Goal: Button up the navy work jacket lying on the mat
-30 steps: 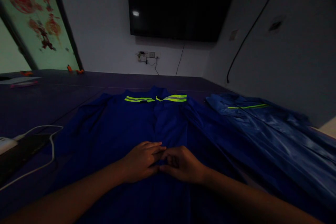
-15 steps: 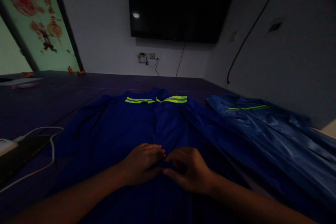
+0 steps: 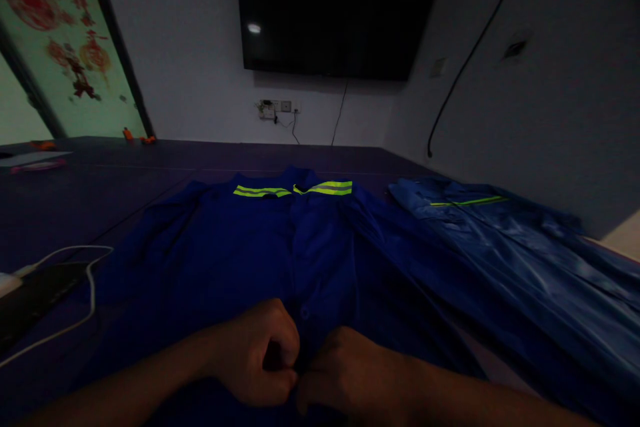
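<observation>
A dark blue work jacket (image 3: 235, 253) lies spread flat, front side up, with yellow-green reflective strips across its chest. Low on its front, my left hand (image 3: 260, 353) is closed in a pinch at the front edge, thumb and forefinger curled into a ring. Right beside it, my right hand (image 3: 350, 373) is also closed, its fingers bent down onto the same front opening. Just above the hands a button (image 3: 305, 313) shows on the jacket front. The cloth between the fingertips is mostly hidden in shadow.
Another blue garment (image 3: 500, 233) with a reflective strip lies to the right on the purple floor (image 3: 210, 155). At the left are a dark flat object (image 3: 45, 300) and a white cable (image 3: 91, 280). A television (image 3: 340, 13) hangs on the far wall.
Both hands have moved down the jacket, toward me. Their fingers, loosely curved before, have closed into a pinch, and a button above them has come into view.
</observation>
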The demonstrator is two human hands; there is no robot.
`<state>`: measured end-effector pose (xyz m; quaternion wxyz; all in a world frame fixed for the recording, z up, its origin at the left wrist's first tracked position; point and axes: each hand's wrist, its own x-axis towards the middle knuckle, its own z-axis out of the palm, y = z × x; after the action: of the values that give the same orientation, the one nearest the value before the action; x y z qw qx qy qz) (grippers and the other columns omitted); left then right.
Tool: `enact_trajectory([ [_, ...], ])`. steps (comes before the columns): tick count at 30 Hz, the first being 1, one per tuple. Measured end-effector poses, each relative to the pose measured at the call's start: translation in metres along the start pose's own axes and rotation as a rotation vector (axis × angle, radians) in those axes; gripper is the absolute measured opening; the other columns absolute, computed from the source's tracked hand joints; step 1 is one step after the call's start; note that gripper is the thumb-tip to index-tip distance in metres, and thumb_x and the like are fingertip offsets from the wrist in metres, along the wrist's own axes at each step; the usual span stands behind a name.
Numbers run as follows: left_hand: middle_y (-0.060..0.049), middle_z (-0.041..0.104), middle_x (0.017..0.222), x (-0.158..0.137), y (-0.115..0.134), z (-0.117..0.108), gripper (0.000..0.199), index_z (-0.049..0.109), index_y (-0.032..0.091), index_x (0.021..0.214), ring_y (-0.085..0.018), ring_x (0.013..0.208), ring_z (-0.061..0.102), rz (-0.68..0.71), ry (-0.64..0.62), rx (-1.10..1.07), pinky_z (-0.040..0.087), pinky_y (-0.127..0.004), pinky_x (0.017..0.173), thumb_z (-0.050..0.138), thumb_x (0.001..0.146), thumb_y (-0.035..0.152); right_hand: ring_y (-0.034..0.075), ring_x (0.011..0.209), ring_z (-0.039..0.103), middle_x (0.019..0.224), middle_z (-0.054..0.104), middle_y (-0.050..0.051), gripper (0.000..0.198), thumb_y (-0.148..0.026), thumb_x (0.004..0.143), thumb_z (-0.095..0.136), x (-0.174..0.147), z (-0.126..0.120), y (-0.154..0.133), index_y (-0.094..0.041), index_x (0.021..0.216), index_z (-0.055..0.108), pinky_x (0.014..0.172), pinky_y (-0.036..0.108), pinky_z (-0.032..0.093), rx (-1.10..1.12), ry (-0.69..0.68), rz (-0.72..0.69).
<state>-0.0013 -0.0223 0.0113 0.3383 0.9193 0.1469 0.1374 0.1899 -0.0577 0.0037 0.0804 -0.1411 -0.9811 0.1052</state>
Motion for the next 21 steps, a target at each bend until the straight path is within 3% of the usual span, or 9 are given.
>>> enact_trajectory([
  [4, 0.006, 0.039, 0.042, -0.001, 0.002, 0.002, 0.027, 0.040, 0.016, 0.046, -0.004, 0.039, 0.037, -0.028, -0.058, 0.001, 0.025, -0.018, 0.040, 0.060, 0.060, 0.025, 0.008, 0.054, 0.052, 0.062, 0.059, -0.003, 0.014, -0.033, 0.074, 0.053, -0.002, 0.008, 0.006, -0.018, 0.075, 0.053, 0.046, 0.019, 0.029, 0.053, 0.074, 0.051],
  [9, 0.004, 0.045, 0.038, 0.000, 0.010, 0.008, 0.039, 0.042, 0.015, 0.041, -0.006, 0.038, 0.039, -0.061, -0.207, 0.177, 0.026, -0.020, 0.042, 0.065, 0.061, 0.039, 0.006, 0.044, 0.039, 0.047, 0.042, -0.006, 0.031, -0.037, 0.073, 0.054, -0.002, 0.009, 0.013, -0.018, 0.052, 0.040, 0.043, 0.021, 0.023, 0.212, 0.253, 0.118],
  [15, 0.003, 0.050, 0.041, -0.003, 0.023, 0.019, 0.034, 0.050, 0.016, 0.043, -0.008, 0.040, 0.039, -0.019, -0.209, 0.309, 0.030, -0.022, 0.046, 0.056, 0.075, 0.026, 0.005, 0.045, 0.032, 0.046, 0.035, -0.006, 0.039, -0.040, 0.077, 0.053, -0.005, -0.003, 0.023, -0.017, 0.050, 0.038, 0.045, 0.019, 0.026, 0.625, 0.412, 0.233],
  [19, 0.003, 0.054, 0.046, -0.004, 0.025, 0.020, 0.029, 0.054, 0.016, 0.049, -0.007, 0.043, 0.042, -0.036, -0.182, 0.277, 0.033, -0.021, 0.049, 0.055, 0.076, 0.028, 0.005, 0.047, 0.034, 0.048, 0.038, -0.006, 0.036, -0.043, 0.073, 0.058, -0.004, -0.003, 0.030, -0.015, 0.055, 0.044, 0.045, 0.019, 0.027, 0.904, 0.477, 0.401],
  [21, 0.003, 0.055, 0.048, -0.002, 0.023, 0.019, 0.026, 0.055, 0.017, 0.052, -0.007, 0.044, 0.043, -0.057, -0.195, 0.265, 0.033, -0.020, 0.049, 0.058, 0.074, 0.029, 0.006, 0.049, 0.038, 0.052, 0.042, -0.005, 0.033, -0.042, 0.070, 0.062, -0.002, -0.002, 0.033, -0.014, 0.059, 0.048, 0.046, 0.018, 0.028, 1.036, 0.490, 0.412],
])
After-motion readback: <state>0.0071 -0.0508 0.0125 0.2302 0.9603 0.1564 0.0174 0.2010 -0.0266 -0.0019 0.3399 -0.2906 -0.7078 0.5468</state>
